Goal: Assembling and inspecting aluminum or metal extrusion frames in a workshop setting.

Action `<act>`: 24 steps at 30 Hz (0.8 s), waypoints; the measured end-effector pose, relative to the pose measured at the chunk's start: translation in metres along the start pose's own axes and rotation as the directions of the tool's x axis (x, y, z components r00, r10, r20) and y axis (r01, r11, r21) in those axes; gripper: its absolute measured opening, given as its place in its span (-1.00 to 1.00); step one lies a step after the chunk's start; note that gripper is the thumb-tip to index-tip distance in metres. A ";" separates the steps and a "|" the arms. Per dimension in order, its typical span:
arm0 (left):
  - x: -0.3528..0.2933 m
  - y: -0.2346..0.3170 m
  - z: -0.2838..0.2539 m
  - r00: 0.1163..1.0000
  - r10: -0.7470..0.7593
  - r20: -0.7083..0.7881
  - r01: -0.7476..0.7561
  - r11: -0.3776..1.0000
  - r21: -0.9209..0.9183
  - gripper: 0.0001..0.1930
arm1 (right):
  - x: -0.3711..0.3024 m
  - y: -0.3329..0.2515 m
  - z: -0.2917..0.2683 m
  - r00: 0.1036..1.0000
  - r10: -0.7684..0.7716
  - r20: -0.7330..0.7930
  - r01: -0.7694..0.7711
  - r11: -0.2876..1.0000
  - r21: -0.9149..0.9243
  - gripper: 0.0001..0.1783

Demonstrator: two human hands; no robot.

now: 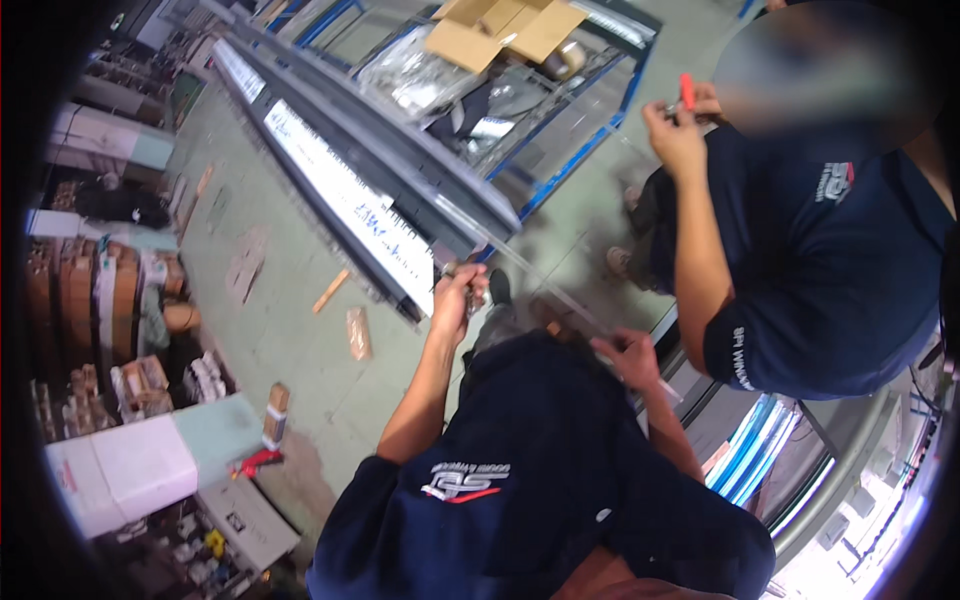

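Note:
My left hand (459, 302) is closed, fingers curled round something small that I cannot make out. It is beside the near end of a long dark profile (395, 285), which has a white printed sheet (345, 190) along it. A thin, pale, see-through strip (562, 293) slants from near the profiles down to the right. My right hand (630, 358) is closed on that strip, close to its lower end. At the right, a co-worker in a dark blue shirt (820, 270) holds a small red-handled tool (687, 93) in both hands.
Behind the profiles stands a blue-framed rack (575, 185) with an open cardboard box (505, 30) and clear plastic wrap (415, 78). A wooden stick (331, 290) and a brown packet (358, 333) lie on the green floor. Stacked cartons (125, 470) line the left side.

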State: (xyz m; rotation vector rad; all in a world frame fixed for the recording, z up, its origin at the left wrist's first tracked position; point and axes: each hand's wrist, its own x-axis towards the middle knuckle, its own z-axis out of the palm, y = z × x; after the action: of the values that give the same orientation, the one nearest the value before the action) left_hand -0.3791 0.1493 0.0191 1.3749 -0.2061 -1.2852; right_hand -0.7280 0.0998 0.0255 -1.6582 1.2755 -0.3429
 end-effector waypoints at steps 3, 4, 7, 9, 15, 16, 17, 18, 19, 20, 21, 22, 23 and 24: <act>-0.003 -0.010 -0.008 0.992 0.118 0.037 -0.113 0.987 -0.118 -0.74 | -0.006 0.010 0.022 0.993 -0.116 -0.038 0.106 0.974 -0.198 -0.45; -0.002 -0.016 -0.006 0.993 0.105 0.060 -0.099 0.990 -0.101 -0.72 | -0.001 0.020 0.031 0.994 -0.107 -0.011 0.103 0.975 -0.197 -0.43; -0.022 -0.020 0.001 0.993 0.016 0.116 -0.009 0.998 -0.060 -0.68 | -0.009 0.020 0.035 0.986 -0.160 -0.052 0.149 0.973 -0.178 -0.47; -0.031 -0.023 0.002 0.979 -0.125 0.160 0.122 0.992 0.030 -0.67 | -0.011 0.010 0.030 0.992 -0.126 -0.024 0.119 0.974 -0.192 -0.41; -0.049 -0.034 -0.020 0.980 -0.194 0.034 0.186 0.969 0.165 -0.67 | -0.023 0.039 0.019 0.996 -0.087 -0.023 0.083 0.985 -0.149 -0.53; -0.049 -0.027 -0.021 0.983 -0.181 0.022 0.175 0.970 0.167 -0.66 | -0.030 0.062 0.023 0.979 -0.153 -0.134 0.123 0.971 -0.206 -0.54; -0.046 -0.027 -0.032 0.987 -0.161 0.025 0.156 0.978 0.136 -0.66 | -0.037 0.079 0.019 0.998 -0.028 -0.064 0.014 0.976 -0.216 -0.55; -0.043 -0.017 -0.032 0.992 -0.127 0.017 0.125 0.986 0.114 -0.66 | -0.047 0.087 0.015 0.995 -0.024 -0.101 -0.002 0.969 -0.248 -0.56; -0.033 -0.019 -0.043 0.991 -0.133 -0.020 0.134 0.990 0.038 -0.66 | -0.056 0.091 0.012 0.991 -0.041 -0.130 0.013 0.977 -0.213 -0.56; -0.027 -0.013 -0.050 0.989 -0.138 -0.045 0.139 0.990 0.025 -0.66 | -0.065 0.094 0.009 0.988 -0.054 -0.145 0.018 0.972 -0.236 -0.51; -0.020 -0.007 -0.056 0.993 -0.117 -0.017 0.116 0.992 -0.057 -0.66 | -0.074 0.087 0.006 0.991 -0.043 -0.128 0.014 0.974 -0.226 -0.51; -0.014 0.002 -0.065 0.993 -0.117 -0.007 0.116 0.991 -0.069 -0.65 | -0.086 0.078 0.004 0.991 0.022 -0.131 -0.059 0.957 -0.285 -0.46; -0.008 0.012 -0.067 0.993 -0.116 0.013 0.116 0.989 -0.088 -0.65 | -0.097 0.072 0.003 0.986 0.083 -0.144 -0.129 0.927 -0.351 -0.41; -0.002 0.024 -0.069 0.995 -0.090 0.037 0.092 0.995 -0.048 -0.64 | -0.106 0.071 0.007 0.987 0.089 -0.137 -0.132 0.928 -0.350 -0.41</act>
State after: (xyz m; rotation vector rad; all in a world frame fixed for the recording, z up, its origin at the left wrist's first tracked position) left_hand -0.3149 0.1843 0.0185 1.3325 -0.1358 -1.3820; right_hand -0.8072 0.1966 -0.0019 -1.8808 1.5869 -0.1457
